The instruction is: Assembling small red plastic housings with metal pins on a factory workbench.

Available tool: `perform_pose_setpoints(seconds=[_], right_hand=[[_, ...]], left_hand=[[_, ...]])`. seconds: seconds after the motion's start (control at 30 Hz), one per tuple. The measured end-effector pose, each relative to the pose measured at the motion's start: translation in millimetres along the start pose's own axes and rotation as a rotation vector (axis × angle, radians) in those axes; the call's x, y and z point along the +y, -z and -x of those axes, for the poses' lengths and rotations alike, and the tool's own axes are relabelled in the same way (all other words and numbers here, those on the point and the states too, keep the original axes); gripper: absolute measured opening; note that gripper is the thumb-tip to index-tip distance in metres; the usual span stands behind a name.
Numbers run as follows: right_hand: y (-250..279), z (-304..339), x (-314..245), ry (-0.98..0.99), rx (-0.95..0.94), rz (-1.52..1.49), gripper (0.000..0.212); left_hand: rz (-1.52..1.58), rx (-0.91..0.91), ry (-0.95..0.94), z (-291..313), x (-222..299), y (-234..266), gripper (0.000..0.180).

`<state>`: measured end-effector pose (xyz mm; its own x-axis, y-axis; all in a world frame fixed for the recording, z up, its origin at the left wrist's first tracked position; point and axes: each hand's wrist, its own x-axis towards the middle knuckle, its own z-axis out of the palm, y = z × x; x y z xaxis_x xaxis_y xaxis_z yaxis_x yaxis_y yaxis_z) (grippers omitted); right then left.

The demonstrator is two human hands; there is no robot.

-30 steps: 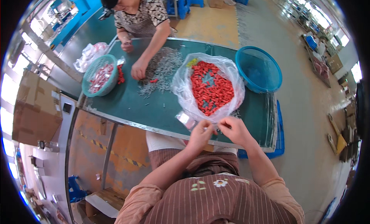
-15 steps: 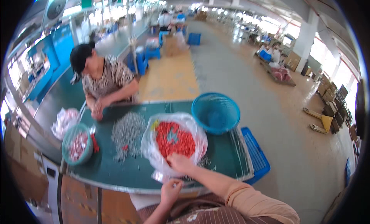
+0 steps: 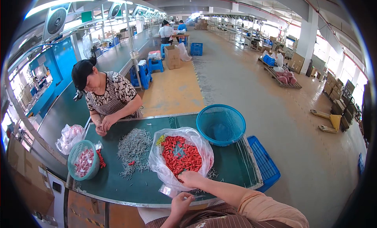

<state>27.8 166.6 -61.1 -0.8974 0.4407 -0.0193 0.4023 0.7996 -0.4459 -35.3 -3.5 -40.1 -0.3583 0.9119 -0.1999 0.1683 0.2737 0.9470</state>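
My right hand (image 3: 190, 178) reaches over the near rim of a clear plastic bag (image 3: 156, 164), fingers drawn together at the edge of its small red plastic pieces (image 3: 187, 162). What the fingertips hold is hidden. My left hand (image 3: 181, 202) is curled with thumb and fingers together at the table's near edge; anything in it is too small to make out. Beside it lies a small clear packet (image 3: 168, 190). Left of the bag, a heap of grey screws (image 3: 134, 147) is spread on the green table (image 3: 110, 181), with a red piece among them.
A co-worker (image 3: 108, 98) stands across the table, hands together. Turquoise basket (image 3: 220, 128) sits at the far right corner; blue crate (image 3: 264, 165) is beyond the right edge. A green basket of packets (image 3: 93, 167) and a plastic bag (image 3: 70, 138) are at left.
The view has shifted slightly, so the table sits a little lower in the picture, and it is sharper. My right hand stays at the red pieces; my left hand remains curled nearby.
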Motion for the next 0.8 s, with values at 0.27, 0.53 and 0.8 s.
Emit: perform_pose_setpoints(seconds=[0.27,0.53,0.8], right_hand=[[9.1,11.1,-3.1,-0.073,0.092,-0.053,0.017],[80.4,40.1,-51.0,-0.023,0.171,-0.496,0.013],[104.1,87.0,-77.6,0.125,0.133,-0.367,0.013]], left_hand=[[-0.047,0.012,0.108,15.0,11.8,6.4,0.02],[0.054,0.126,0.0,3.7,9.9,13.3,0.022],[-0.156,0.183,-0.118,-9.1,46.2,14.4,0.018]])
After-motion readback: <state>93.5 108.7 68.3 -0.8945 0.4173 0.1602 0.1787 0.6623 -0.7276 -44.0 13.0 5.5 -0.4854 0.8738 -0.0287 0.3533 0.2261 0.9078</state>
